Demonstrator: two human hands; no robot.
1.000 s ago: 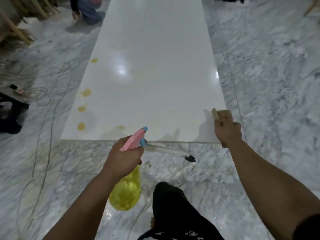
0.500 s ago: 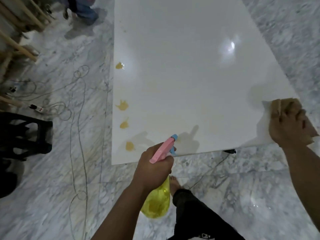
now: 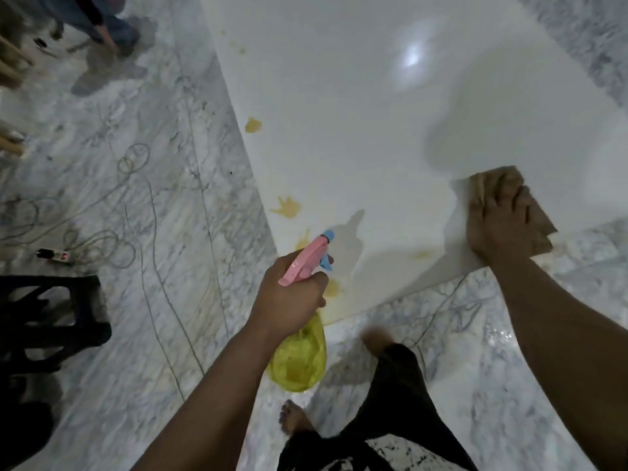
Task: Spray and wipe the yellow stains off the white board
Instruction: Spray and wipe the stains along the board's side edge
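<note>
A large glossy white board [image 3: 356, 107] lies flat on the marble floor. Yellow stains [image 3: 287, 207] run along its left edge, with another stain [image 3: 253, 125] farther up and one [image 3: 332, 287] partly behind my left hand. My left hand [image 3: 289, 297] grips a spray bottle [image 3: 299, 358] with a yellow body and a pink head [image 3: 307, 258], its blue nozzle pointing over the board's near left corner. My right hand [image 3: 499, 229] presses a brown cloth [image 3: 499, 181] flat on the board's near right corner.
Grey marble floor [image 3: 136, 232] surrounds the board. Loose cables [image 3: 132, 161] and a power strip [image 3: 56, 255] lie at the left, beside a black stool [image 3: 51, 321]. Another person [image 3: 98, 22] crouches at the top left. My leg and bare foot [image 3: 292, 419] are below.
The view has swung left and down, so the board now runs diagonally. My right hand spread the brown cloth flat on the near right corner. The spray bottle stays aimed at the stains.
</note>
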